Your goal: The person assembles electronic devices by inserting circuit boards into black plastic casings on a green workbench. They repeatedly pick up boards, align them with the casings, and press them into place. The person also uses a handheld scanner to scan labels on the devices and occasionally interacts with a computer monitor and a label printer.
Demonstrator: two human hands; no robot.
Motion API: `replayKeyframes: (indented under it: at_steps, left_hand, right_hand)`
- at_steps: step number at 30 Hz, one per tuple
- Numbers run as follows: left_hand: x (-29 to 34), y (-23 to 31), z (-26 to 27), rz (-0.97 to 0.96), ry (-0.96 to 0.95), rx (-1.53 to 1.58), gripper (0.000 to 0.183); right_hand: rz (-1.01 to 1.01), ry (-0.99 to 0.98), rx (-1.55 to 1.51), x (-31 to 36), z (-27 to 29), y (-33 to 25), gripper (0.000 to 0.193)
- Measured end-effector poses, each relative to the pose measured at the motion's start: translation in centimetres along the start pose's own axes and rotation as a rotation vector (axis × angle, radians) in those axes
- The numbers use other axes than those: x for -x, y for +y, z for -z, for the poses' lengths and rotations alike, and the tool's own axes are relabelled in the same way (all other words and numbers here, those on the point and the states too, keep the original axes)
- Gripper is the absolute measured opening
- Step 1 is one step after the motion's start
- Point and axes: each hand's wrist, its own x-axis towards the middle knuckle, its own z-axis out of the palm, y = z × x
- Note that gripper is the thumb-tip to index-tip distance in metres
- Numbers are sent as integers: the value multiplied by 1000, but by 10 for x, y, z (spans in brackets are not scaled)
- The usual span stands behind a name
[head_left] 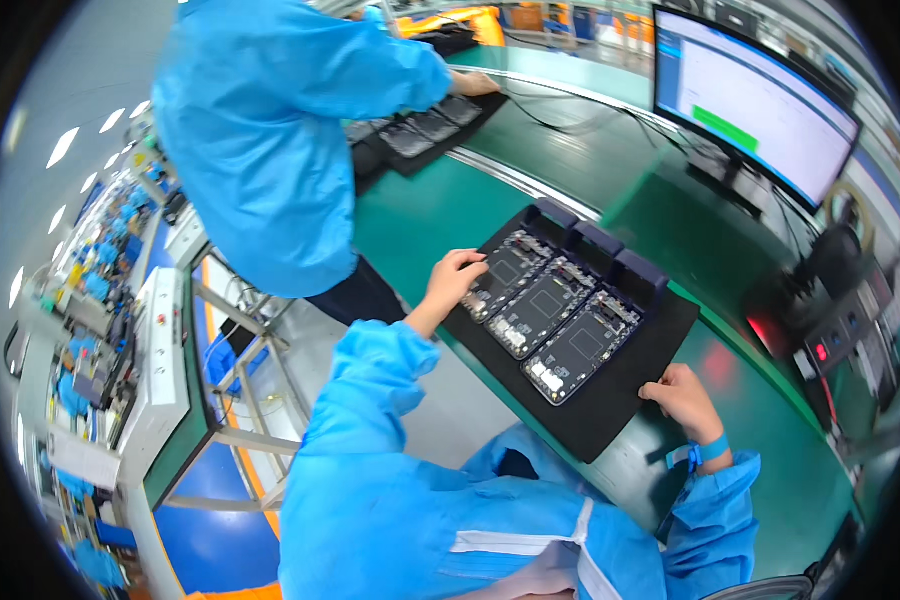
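Three opened smartphones lie side by side on a black mat (pixel 635 375), their circuit boards showing: a left phone (pixel 504 272), a middle phone (pixel 544 304) and a right phone (pixel 586 345). Dark block-shaped holders (pixel 596 243) stand at their far ends. My left hand (pixel 454 283) is closed at the mat's left edge, its fingertips beside the left phone; the exact grip is partly hidden. On the other side, my right hand (pixel 682 398) pinches the mat's right edge between thumb and fingers. A blue strap (pixel 698 455) circles my right wrist.
The green bench (pixel 770 470) carries a monitor (pixel 750 105) at the far right, with a dark device (pixel 830 270) glowing red nearby. To the left a co-worker in blue (pixel 260 150) reaches over another black mat of phones (pixel 425 130). Cables (pixel 570 125) run along the back.
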Motion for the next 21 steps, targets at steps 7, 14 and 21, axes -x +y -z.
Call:
replayKeyframes:
  at_steps: [7,14,21]
  left_hand:
    - [114,67,-68,0,-280,-1,29]
    - [144,103,-81,-256,-555,-139,46]
    - [132,85,-71,-347,-619,-112,52]
  right_hand:
    - [-221,107,107,115,66,78,27]
    - [-471,439,176,168,57,78,21]
    - [-470,830,567,154,91,47,20]
